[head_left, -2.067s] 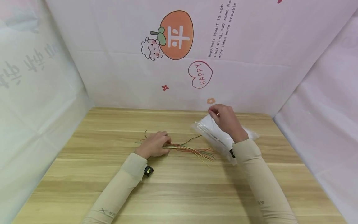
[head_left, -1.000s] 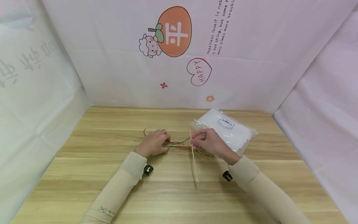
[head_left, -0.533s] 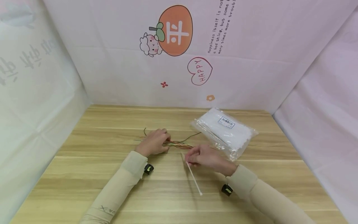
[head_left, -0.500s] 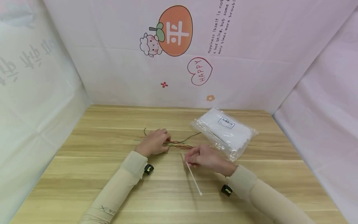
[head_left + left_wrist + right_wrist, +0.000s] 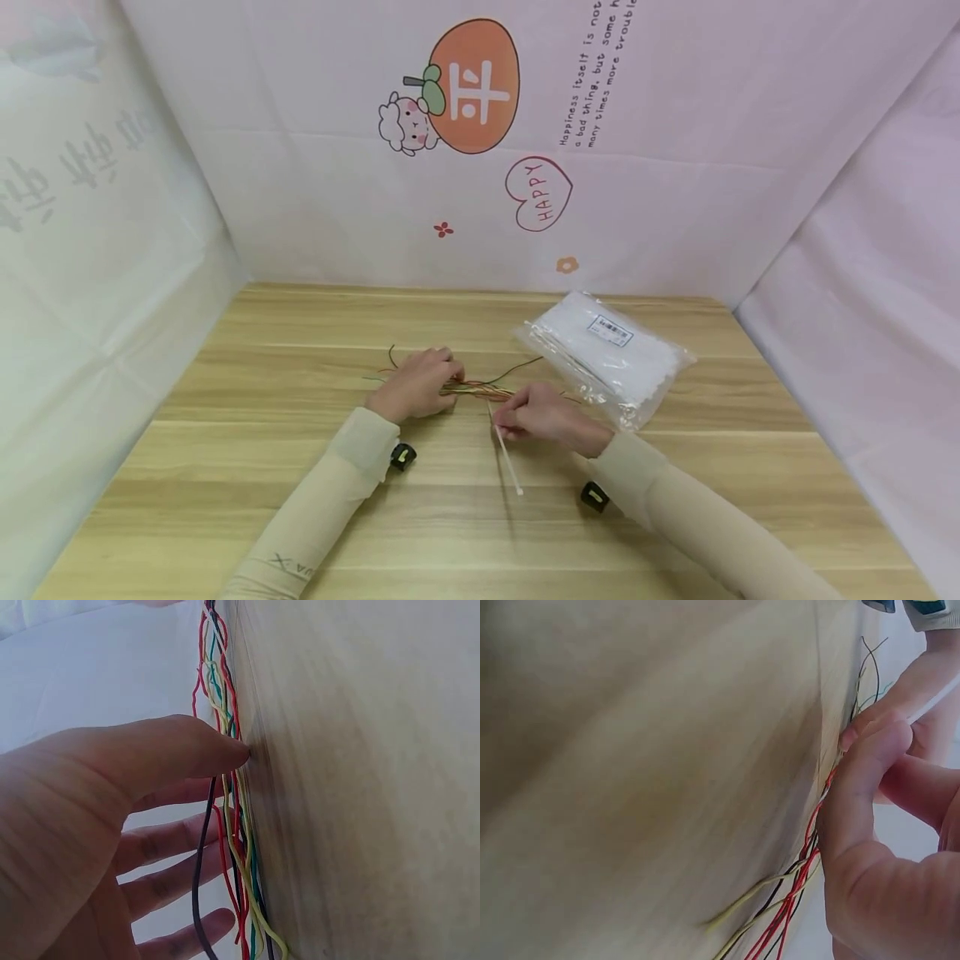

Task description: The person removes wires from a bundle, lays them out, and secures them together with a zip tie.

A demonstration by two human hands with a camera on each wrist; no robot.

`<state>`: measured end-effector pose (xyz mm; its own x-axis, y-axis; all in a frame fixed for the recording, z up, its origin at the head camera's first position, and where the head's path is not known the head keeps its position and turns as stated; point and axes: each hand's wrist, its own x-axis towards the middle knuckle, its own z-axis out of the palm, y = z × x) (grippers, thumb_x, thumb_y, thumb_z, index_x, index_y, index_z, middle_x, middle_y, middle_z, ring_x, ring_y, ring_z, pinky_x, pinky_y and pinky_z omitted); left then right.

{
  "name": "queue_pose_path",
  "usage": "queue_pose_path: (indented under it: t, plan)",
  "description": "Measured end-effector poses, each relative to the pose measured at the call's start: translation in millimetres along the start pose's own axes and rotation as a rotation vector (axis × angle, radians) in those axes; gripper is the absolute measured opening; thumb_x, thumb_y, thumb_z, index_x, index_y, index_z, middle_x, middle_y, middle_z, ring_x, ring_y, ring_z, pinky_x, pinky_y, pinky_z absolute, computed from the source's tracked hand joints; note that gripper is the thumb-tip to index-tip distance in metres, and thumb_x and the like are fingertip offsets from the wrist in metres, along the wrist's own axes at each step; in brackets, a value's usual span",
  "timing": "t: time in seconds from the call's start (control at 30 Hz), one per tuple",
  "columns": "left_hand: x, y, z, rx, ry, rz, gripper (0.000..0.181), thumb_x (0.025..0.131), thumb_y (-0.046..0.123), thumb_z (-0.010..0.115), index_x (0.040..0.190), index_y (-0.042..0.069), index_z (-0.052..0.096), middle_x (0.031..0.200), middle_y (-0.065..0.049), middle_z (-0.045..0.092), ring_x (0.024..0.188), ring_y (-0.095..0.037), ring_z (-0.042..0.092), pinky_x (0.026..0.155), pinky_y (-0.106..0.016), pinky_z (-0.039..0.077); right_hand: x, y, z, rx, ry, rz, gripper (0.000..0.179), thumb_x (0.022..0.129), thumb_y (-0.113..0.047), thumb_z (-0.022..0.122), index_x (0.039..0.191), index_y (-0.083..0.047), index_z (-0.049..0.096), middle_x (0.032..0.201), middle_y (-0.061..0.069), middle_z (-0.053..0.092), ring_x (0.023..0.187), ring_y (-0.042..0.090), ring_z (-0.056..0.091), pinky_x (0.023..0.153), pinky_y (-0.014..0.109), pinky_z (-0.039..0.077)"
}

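Observation:
A bundle of thin wires (image 5: 480,388) in red, yellow, green and black lies across the middle of the table. My left hand (image 5: 420,385) pinches it near its left part; in the left wrist view the thumb (image 5: 202,746) lies over the wires (image 5: 229,787) with the fingers behind. In my right hand (image 5: 542,417) a white cable tie (image 5: 509,461) is pinched between thumb and fingers. Its head end points toward the near side, while the other end reaches the near edge of the bundle. The right hand covers the wires' right part in the head view.
Behind the right hand lies a clear plastic bag (image 5: 607,354) of white cable ties with a barcode label. One black wire (image 5: 517,365) arcs toward it. The wooden table (image 5: 300,325) meets white printed cloth at the back and sides.
The right hand has come from the bag to the bundle with a cable tie, now lowered with its tip at the wires. My left hand has stayed on the bundle.

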<state>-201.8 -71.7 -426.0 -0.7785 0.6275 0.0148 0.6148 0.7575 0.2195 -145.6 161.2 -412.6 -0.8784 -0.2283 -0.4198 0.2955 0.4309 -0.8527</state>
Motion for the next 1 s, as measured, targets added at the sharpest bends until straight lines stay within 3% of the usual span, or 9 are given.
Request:
queue_pose_path:
  t: [0.17,0.33,0.77,1.0]
  plan:
    - [1.5,1.6,1.4,-0.024,-0.016,-0.007,0.031,0.096,0.025,0.078,0.125,0.015,0.071,0.116,-0.003,0.063,0.105,-0.024,0.059,0.09,-0.043,0.05,7.3,-2.0,2.7,0.007,0.023,-0.004,0.01,0.098,0.002,0.069,0.1,0.008,0.077,0.091,0.014,0.079,0.069,0.009,0.067,0.068,0.02,0.059]
    - [2.0,4.3,2.3,-0.08,-0.041,-0.007,0.031,0.097,0.02,0.076,0.128,0.015,0.07,0.12,-0.005,0.061,0.112,-0.025,0.058,0.094,-0.045,0.05,12.5,-3.6,4.2,-0.057,0.038,-0.014,0.009,0.098,-0.001,0.071,0.097,0.004,0.079,0.084,0.01,0.078,0.066,0.008,0.067,0.066,0.02,0.059]
    - [0.6,9.4,0.9,-0.105,-0.045,0.004,0.023,0.098,0.016,0.076,0.121,0.015,0.071,0.115,-0.004,0.06,0.107,-0.024,0.057,0.09,-0.045,0.048,23.0,-6.2,10.1,-0.342,0.091,-0.143,0.016,0.098,-0.006,0.073,0.084,-0.004,0.079,0.07,0.003,0.075,0.06,0.008,0.068,0.059,0.02,0.056]
    - [-0.1,9.6,1.1,-0.107,-0.045,-0.002,0.022,0.097,0.016,0.077,0.119,0.016,0.07,0.116,-0.004,0.059,0.11,-0.026,0.057,0.091,-0.047,0.049,24.9,-13.0,14.2,-0.577,0.134,-0.27,0.025,0.096,-0.009,0.076,0.071,-0.008,0.079,0.061,0.0,0.073,0.053,0.005,0.061,0.051,0.018,0.042]
